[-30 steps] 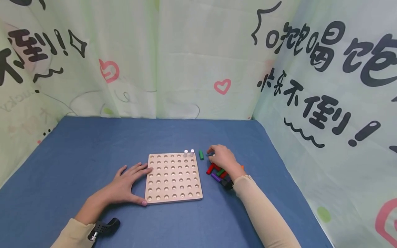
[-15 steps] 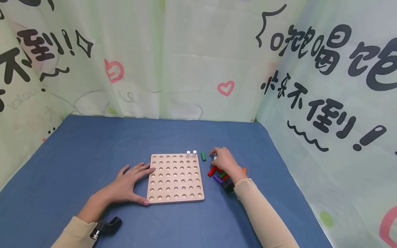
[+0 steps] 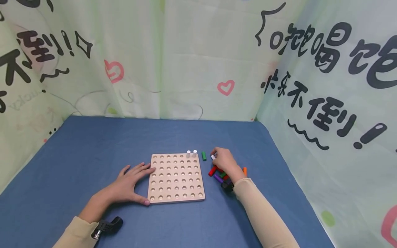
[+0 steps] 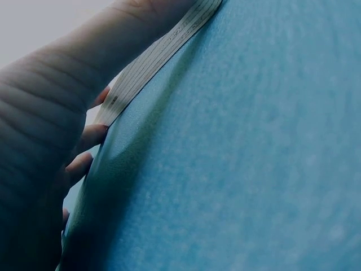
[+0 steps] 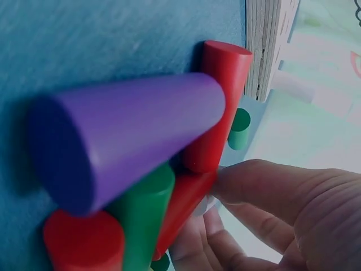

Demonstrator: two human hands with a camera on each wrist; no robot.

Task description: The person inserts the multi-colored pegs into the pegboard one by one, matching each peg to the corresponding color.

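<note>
A square wooden pegboard (image 3: 176,178) with rows of round holes lies on the blue cloth, two white pegs (image 3: 188,154) upright in its far right corner. My left hand (image 3: 130,184) spreads along its left side, thumb at the near corner and fingertips at the edge. The left wrist view shows the layered board edge (image 4: 144,70) beside the thumb. To the right of the board, my right hand (image 3: 224,160) pinches a white peg (image 3: 213,157) just beyond a pile of coloured pegs. In the right wrist view that peg (image 5: 204,204) is mostly hidden behind fingers and a red peg.
The pile includes a purple peg (image 5: 130,135), red pegs (image 5: 217,107) and a green peg (image 5: 144,209). An orange peg (image 3: 245,171) shows past the right wrist. One green peg (image 3: 203,156) lies apart near the board. Printed curtains (image 3: 189,69) stand around the table.
The head view has shifted slightly. My right hand stays by the pile, and more of the white peg now shows at its fingertips. My left hand keeps its place on the board.
</note>
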